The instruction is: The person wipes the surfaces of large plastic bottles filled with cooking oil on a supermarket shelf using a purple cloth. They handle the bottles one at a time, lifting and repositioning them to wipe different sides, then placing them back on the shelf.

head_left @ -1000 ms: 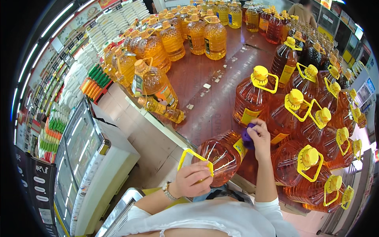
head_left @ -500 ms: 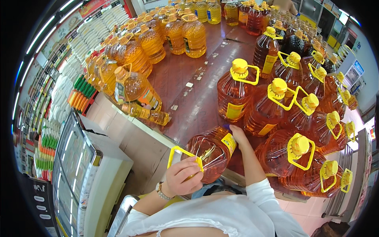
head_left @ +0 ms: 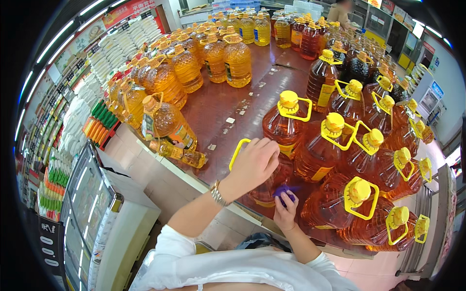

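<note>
A large clear bottle of reddish oil (head_left: pixel 264 193) stands upright near the table's front edge, its yellow handle (head_left: pixel 238 153) sticking out left. My left hand (head_left: pixel 256 162) is closed over the top of this bottle and hides its cap. Low on its right side, my right hand (head_left: pixel 286 211) grips a small purple thing (head_left: pixel 285 192), perhaps a cloth; its exact kind is unclear. Just beyond stands a similar oil bottle (head_left: pixel 286 123) with a yellow cap, and another oil bottle (head_left: pixel 318 153) is to the right.
Several more yellow-handled bottles (head_left: pixel 359 194) crowd the right side of the red table (head_left: pixel 228 104). Golden oil bottles (head_left: pixel 187 72) line the far left, with a small oil bottle (head_left: pixel 179 154) lying at the edge. A glass-topped freezer (head_left: pixel 92 203) stands lower left. Another person (head_left: pixel 338 14) is far back.
The tilted bottle now stands upright on the table. My left hand has moved from the handle's side to over its top; my right hand has come down and nearer, showing the purple thing.
</note>
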The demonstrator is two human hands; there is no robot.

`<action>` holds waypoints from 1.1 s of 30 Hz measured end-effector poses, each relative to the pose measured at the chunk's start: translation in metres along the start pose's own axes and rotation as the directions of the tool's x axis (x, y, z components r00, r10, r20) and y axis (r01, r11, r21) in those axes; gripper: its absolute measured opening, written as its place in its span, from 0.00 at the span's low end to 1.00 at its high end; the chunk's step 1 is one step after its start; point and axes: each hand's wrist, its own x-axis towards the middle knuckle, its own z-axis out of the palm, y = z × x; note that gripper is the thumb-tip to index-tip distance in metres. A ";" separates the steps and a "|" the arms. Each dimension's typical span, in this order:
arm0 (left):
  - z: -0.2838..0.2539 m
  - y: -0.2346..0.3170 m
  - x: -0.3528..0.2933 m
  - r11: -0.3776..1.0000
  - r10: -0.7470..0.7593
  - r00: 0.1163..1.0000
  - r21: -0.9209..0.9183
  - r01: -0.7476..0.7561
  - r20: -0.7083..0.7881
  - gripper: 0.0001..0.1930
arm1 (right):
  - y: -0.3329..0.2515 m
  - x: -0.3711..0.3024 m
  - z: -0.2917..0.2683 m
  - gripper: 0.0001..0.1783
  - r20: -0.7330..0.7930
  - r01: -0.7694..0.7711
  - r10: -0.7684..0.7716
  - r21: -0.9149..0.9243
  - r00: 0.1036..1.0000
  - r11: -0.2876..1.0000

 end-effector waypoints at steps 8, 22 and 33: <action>0.006 -0.012 0.011 1.000 -0.022 0.994 -0.012 0.023 0.110 0.02 | -0.032 0.052 0.000 0.20 0.308 0.319 -0.308 0.018 0.900 0.948; -0.001 0.042 0.006 0.980 0.038 0.998 0.193 -0.049 0.059 0.16 | -0.009 -0.042 -0.158 0.21 0.736 -0.329 0.218 0.007 0.641 0.944; 0.125 0.251 -0.006 0.832 0.554 0.792 -0.159 -0.531 0.255 0.12 | -0.020 -0.005 -0.582 0.21 0.007 -0.560 0.613 -0.399 0.790 0.726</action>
